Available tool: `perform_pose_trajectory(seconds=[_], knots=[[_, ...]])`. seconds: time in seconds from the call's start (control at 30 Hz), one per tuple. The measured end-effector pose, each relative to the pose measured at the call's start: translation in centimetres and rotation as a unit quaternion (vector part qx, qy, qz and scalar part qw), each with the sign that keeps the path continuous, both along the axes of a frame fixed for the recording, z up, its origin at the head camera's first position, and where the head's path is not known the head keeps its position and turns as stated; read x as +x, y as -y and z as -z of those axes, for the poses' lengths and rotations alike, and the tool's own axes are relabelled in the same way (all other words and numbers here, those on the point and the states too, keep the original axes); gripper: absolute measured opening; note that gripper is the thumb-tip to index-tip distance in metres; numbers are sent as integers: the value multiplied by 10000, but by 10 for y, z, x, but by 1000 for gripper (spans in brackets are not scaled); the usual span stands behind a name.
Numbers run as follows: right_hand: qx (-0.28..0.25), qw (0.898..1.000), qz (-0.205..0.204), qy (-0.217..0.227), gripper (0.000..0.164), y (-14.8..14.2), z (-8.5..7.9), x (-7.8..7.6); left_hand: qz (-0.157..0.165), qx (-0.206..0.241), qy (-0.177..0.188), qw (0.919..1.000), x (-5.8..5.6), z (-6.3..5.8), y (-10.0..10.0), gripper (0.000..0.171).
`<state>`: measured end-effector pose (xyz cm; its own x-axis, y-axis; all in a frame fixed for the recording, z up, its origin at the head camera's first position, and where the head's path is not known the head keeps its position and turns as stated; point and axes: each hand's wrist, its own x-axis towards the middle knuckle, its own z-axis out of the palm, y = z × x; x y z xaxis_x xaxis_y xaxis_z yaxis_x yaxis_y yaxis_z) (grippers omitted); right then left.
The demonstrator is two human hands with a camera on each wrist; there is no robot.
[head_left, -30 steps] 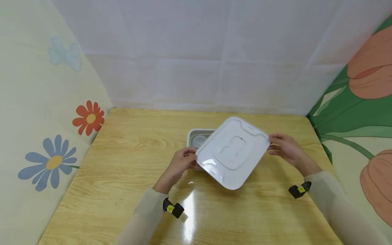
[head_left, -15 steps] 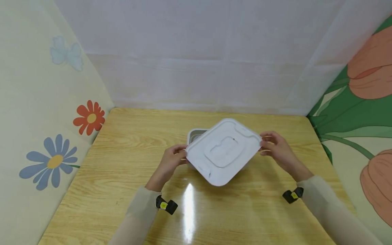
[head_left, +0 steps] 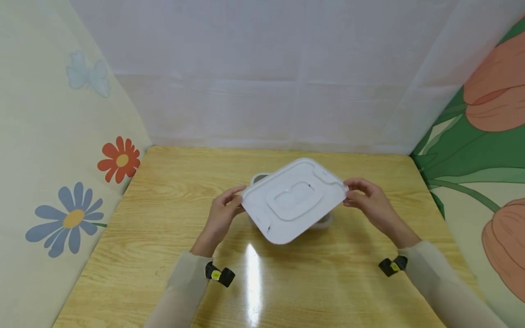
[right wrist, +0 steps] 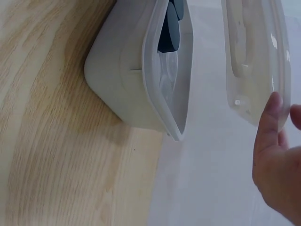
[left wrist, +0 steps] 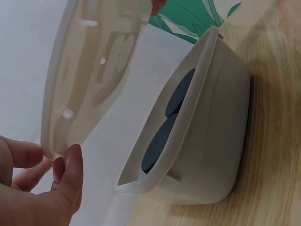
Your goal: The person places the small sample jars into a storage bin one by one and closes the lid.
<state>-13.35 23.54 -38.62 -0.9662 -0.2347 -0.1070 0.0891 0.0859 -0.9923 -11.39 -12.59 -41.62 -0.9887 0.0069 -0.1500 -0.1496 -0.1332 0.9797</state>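
Observation:
A white rectangular lid (head_left: pixel 293 200) with rounded corners is held up and slanted over an off-white plastic box (head_left: pixel 324 222). My left hand (head_left: pixel 219 214) pinches the lid's left corner between thumb and fingers. At the opposite corner, my right hand (head_left: pixel 371 205) grips the edge the same way. In the left wrist view a gap shows between the raised lid (left wrist: pixel 87 70) and the box (left wrist: pixel 214 127). Inside the box lie dark blue-grey rounded pieces (left wrist: pixel 160 143), and a clear container (right wrist: pixel 168 75) shows in the right wrist view. From above, the lid hides most of the box.
The box stands on a wood-grain table (head_left: pixel 172 191). A white cloth (head_left: pixel 262 100) hangs behind the table's far edge, with flower-printed panels at the left (head_left: pixel 74 218) and right (head_left: pixel 476 159).
The lid has moved left and turned a little, now covering more of the box in the head view. Both hands have travelled with it, keeping their grip.

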Motion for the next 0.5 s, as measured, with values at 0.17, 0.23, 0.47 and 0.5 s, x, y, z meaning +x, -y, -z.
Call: perform_pose_trajectory(seconds=[0.17, 0.23, 0.47, 0.5], knots=[[478, 9977, -259, -416, 37, -4, -3, 3, 4, 360, -110, 9993, 0, 1, 4, 36], [549, 9968, -290, -505, 38, -5, -4, 4, 86, 640, -146, 9978, -1, 1, 6, 38], [732, 9937, -50, -844, 38, -2, -8, 7, 302, 455, -285, 9981, -5, 5, 10, 40], [796, 9925, 14, -927, 37, -1, -8, 7, 297, 342, -301, 9985, -6, 5, 10, 40]])
